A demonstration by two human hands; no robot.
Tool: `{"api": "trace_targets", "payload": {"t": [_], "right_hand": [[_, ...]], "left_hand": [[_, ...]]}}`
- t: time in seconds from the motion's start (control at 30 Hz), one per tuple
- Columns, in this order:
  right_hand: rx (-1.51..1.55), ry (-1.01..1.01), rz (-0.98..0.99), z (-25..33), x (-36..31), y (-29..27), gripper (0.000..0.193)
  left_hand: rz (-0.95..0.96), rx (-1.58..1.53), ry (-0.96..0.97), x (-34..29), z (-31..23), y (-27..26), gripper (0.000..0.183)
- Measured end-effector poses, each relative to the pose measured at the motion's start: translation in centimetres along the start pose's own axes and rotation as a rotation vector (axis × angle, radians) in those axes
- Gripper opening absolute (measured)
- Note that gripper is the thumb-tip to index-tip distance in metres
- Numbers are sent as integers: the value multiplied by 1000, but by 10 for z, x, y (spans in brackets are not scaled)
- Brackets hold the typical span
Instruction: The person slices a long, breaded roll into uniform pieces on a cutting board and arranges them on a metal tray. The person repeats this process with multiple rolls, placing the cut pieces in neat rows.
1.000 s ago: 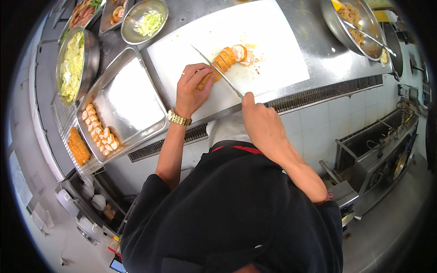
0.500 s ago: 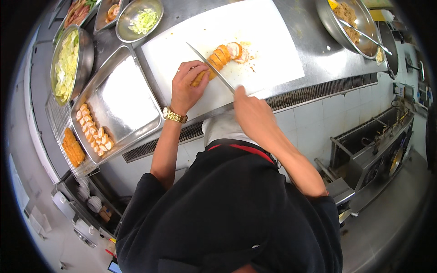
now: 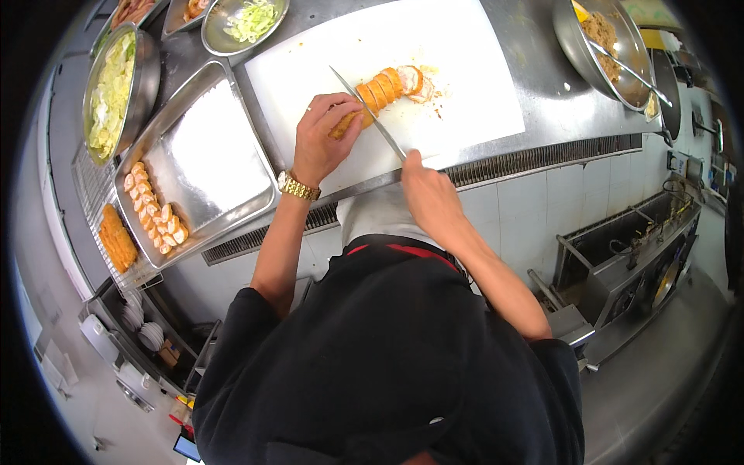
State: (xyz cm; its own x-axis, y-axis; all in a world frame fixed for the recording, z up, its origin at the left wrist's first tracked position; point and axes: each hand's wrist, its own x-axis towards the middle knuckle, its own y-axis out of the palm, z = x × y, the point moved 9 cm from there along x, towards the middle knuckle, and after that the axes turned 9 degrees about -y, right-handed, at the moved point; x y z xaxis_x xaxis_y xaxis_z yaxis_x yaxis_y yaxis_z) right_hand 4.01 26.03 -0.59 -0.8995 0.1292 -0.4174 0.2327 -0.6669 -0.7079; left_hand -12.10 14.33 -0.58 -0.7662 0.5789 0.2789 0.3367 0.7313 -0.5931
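Head view: the fried roll (image 3: 380, 90) lies on the white cutting board (image 3: 457, 54) in front of me, its uncut end under my left grip (image 3: 322, 138), whose fingers curl over the top and hold it down. My right grip (image 3: 431, 190) is closed around the handle of the knife (image 3: 390, 138), nearer my body and to the right of that end. The blade crosses the roll between the part I hold and the slices; how deep the edge sits I cannot tell. The roll's long axis slants from my left fingers away from me and to the right, the far slices tipped over to show their pale cut faces among crumbs. The knife runs across that line, its tip pointing away and left.

Left of the board, a metal tray (image 3: 221, 167) carries cut pieces (image 3: 153, 209) lined up along its left side. Beside it, a second fried piece (image 3: 118, 238) rests whole on a wire rack (image 3: 143, 277). A deep bowl (image 3: 142, 89) holds leafy greens (image 3: 111, 97); a smaller bowl (image 3: 219, 40) holds pale green shreds (image 3: 252, 22). At the right of the metal desk (image 3: 535, 66), another bowl (image 3: 577, 58) contains a brown mixture (image 3: 599, 37) and a long-handled utensil (image 3: 634, 74).
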Motion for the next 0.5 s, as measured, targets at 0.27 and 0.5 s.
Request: {"api": "trace_targets", "payload": {"t": [0.27,0.5], "right_hand": [[-74,-2,-12,0,-10,-8,7],[-69,18,32,9,-32,-10,9]], "left_hand": [[-80,-7,5,-6,-8,-15,23],[-75,0,-7,-9,0,-10,23]]}}
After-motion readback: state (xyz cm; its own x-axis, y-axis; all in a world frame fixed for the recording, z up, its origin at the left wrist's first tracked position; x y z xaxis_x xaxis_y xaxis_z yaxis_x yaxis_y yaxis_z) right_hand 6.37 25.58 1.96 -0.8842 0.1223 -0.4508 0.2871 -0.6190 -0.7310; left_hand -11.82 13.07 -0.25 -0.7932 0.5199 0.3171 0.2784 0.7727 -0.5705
